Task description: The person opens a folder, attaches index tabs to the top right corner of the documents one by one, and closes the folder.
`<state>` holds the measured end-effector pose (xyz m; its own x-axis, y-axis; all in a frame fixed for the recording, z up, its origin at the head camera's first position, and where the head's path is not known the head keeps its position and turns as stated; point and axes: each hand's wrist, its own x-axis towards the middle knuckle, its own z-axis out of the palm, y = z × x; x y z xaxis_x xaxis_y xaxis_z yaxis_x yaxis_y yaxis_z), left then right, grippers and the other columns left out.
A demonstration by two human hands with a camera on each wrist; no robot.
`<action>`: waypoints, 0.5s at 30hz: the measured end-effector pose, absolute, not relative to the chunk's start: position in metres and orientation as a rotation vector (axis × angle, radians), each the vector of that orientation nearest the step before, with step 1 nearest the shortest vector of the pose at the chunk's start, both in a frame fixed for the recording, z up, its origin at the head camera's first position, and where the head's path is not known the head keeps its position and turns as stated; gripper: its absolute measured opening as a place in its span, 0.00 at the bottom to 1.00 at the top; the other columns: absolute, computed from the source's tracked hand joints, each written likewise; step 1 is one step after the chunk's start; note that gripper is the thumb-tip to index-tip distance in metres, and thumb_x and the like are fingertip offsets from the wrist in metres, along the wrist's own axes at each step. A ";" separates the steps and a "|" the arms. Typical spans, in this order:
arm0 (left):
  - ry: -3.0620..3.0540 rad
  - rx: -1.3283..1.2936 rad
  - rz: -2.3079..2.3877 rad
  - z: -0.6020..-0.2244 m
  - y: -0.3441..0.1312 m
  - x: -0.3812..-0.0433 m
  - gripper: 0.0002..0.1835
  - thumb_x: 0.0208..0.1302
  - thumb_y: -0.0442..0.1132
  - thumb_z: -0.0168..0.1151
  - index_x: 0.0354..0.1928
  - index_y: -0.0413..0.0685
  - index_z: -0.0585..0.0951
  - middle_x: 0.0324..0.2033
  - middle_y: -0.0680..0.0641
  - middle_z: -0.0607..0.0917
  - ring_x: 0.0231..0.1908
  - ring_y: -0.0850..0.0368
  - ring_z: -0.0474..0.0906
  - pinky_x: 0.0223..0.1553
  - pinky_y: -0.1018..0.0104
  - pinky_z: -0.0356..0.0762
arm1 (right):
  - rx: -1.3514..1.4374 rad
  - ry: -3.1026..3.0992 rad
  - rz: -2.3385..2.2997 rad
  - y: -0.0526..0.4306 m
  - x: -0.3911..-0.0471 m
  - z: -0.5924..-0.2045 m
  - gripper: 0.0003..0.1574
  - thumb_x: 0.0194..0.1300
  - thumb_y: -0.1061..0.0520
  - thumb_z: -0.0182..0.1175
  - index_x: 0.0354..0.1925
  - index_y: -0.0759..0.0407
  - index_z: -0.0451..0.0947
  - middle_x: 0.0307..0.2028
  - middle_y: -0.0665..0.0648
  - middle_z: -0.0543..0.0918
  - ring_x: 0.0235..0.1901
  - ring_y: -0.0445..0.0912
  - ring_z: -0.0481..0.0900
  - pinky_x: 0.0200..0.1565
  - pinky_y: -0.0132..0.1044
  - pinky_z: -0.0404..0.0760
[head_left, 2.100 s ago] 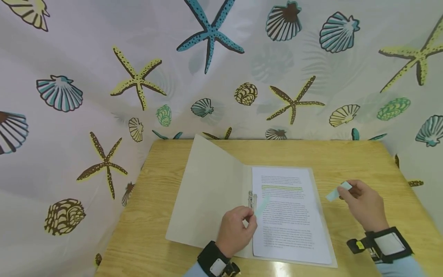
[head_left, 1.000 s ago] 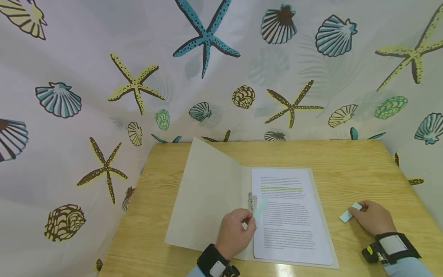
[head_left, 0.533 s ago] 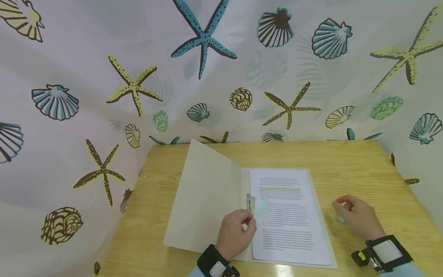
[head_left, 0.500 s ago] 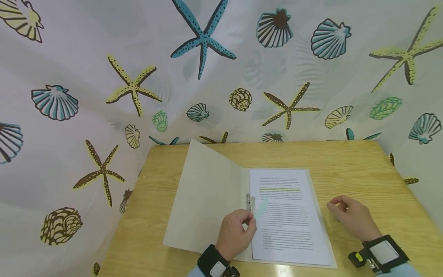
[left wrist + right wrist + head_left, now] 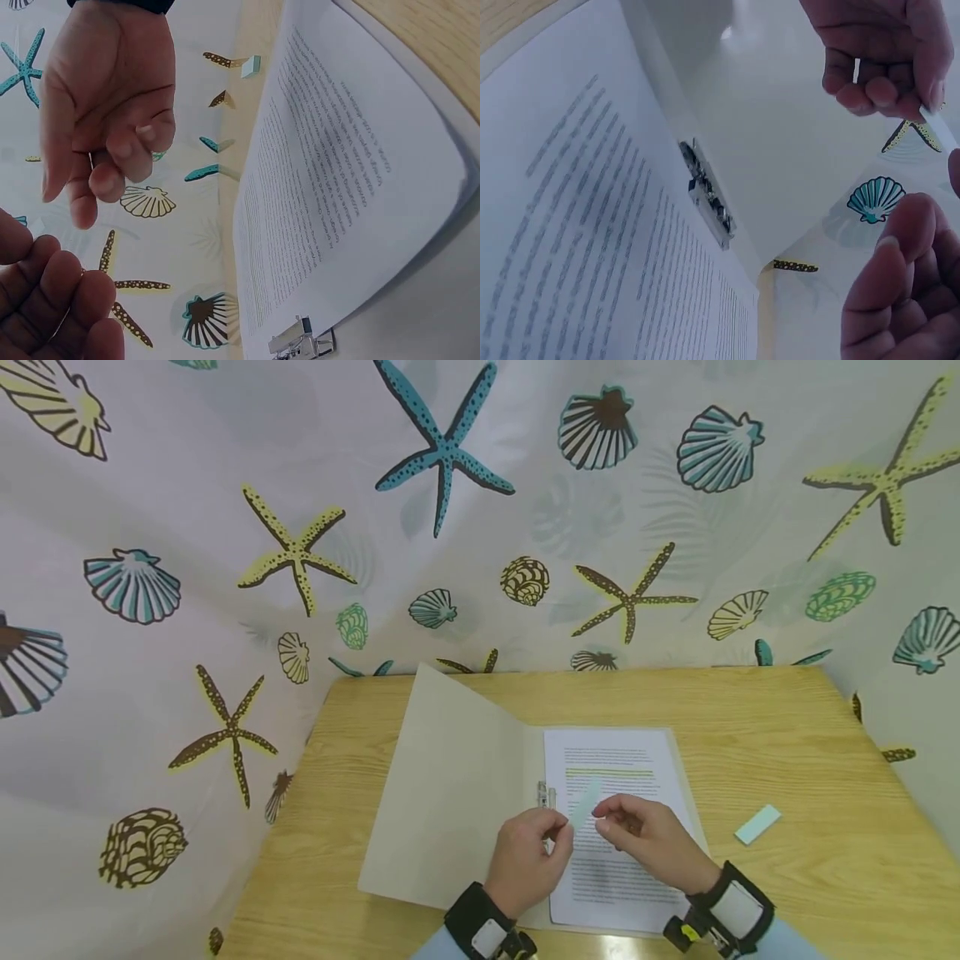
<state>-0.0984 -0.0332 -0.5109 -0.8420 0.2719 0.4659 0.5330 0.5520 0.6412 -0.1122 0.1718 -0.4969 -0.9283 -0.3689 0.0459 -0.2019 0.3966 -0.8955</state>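
My left hand (image 5: 528, 860) pinches one end of a pale green sticky note strip (image 5: 585, 806) between thumb and fingertips. The strip slants up and right, above a printed page (image 5: 615, 877) in an open cream folder (image 5: 453, 793). My right hand (image 5: 652, 839) is just right of the strip, fingers loosely bent and fingertips close beside it. In the left wrist view, its thumb and forefinger stand apart with nothing gripped. The right wrist view shows the strip (image 5: 939, 131) running from the left thumb toward a right fingertip. A pad of sticky notes (image 5: 757, 824) lies on the table.
A metal clip (image 5: 546, 795) holds the sheets at the folder's spine. A yellow highlighted line (image 5: 609, 772) crosses the page. The folder's left cover stands partly raised. The wooden table (image 5: 817, 735) meets a shell-patterned cloth (image 5: 660, 510) behind and at the sides.
The right hand put the sticky note pad down on the table at right, let go of it, and moved left over the page to the strip. The left hand with the strip shifted slightly right.
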 end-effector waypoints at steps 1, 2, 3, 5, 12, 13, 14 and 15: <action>-2.475 -0.664 -1.185 -0.511 -0.032 -0.099 0.05 0.61 0.35 0.58 0.29 0.52 0.81 0.24 0.60 0.79 0.25 0.71 0.70 0.25 0.84 0.66 | -0.505 2.474 -1.596 0.169 -0.113 -0.495 0.09 0.66 0.56 0.58 0.42 0.60 0.76 0.28 0.55 0.79 0.24 0.45 0.75 0.24 0.35 0.76; -2.471 -0.665 -1.195 -0.511 -0.031 -0.100 0.06 0.61 0.35 0.58 0.29 0.52 0.81 0.24 0.59 0.79 0.25 0.71 0.70 0.25 0.84 0.66 | -0.497 2.458 -1.635 0.166 -0.113 -0.494 0.08 0.66 0.57 0.58 0.41 0.61 0.75 0.27 0.57 0.78 0.23 0.45 0.75 0.24 0.36 0.76; -2.467 -0.668 -1.198 -0.510 -0.029 -0.101 0.05 0.61 0.35 0.57 0.29 0.52 0.81 0.24 0.59 0.79 0.25 0.72 0.70 0.25 0.84 0.66 | -0.490 2.447 -1.665 0.164 -0.114 -0.493 0.08 0.66 0.57 0.58 0.41 0.61 0.75 0.26 0.57 0.78 0.23 0.45 0.75 0.24 0.35 0.76; -2.452 -0.674 -1.210 -0.510 -0.028 -0.103 0.05 0.62 0.35 0.57 0.29 0.51 0.81 0.24 0.59 0.79 0.25 0.73 0.70 0.25 0.83 0.67 | -0.469 2.429 -1.728 0.162 -0.116 -0.494 0.07 0.66 0.56 0.58 0.39 0.59 0.75 0.26 0.58 0.77 0.24 0.45 0.75 0.25 0.35 0.76; -2.436 -0.669 -1.233 -0.512 -0.023 -0.108 0.05 0.62 0.36 0.57 0.30 0.51 0.81 0.25 0.58 0.80 0.26 0.75 0.70 0.26 0.83 0.68 | -0.393 2.407 -1.904 0.157 -0.119 -0.503 0.10 0.65 0.53 0.60 0.33 0.59 0.73 0.27 0.58 0.76 0.25 0.47 0.74 0.26 0.38 0.77; -2.436 -0.670 -1.237 -0.513 -0.022 -0.108 0.05 0.62 0.36 0.57 0.30 0.51 0.81 0.25 0.58 0.80 0.26 0.75 0.70 0.26 0.83 0.68 | -0.385 2.396 -1.933 0.157 -0.119 -0.503 0.10 0.65 0.53 0.60 0.33 0.59 0.73 0.27 0.58 0.76 0.25 0.48 0.74 0.26 0.38 0.78; -2.436 -0.669 -1.240 -0.513 -0.022 -0.108 0.05 0.62 0.36 0.57 0.30 0.51 0.81 0.25 0.58 0.80 0.26 0.75 0.70 0.26 0.83 0.68 | -0.377 2.386 -1.958 0.156 -0.119 -0.503 0.10 0.64 0.54 0.60 0.33 0.60 0.73 0.27 0.59 0.76 0.26 0.48 0.74 0.27 0.38 0.78; -2.436 -0.670 -1.246 -0.513 -0.021 -0.109 0.05 0.62 0.36 0.57 0.30 0.51 0.81 0.25 0.58 0.80 0.26 0.75 0.70 0.26 0.83 0.68 | -0.370 2.378 -1.982 0.155 -0.119 -0.503 0.10 0.64 0.54 0.61 0.33 0.60 0.74 0.28 0.59 0.77 0.26 0.48 0.74 0.27 0.39 0.78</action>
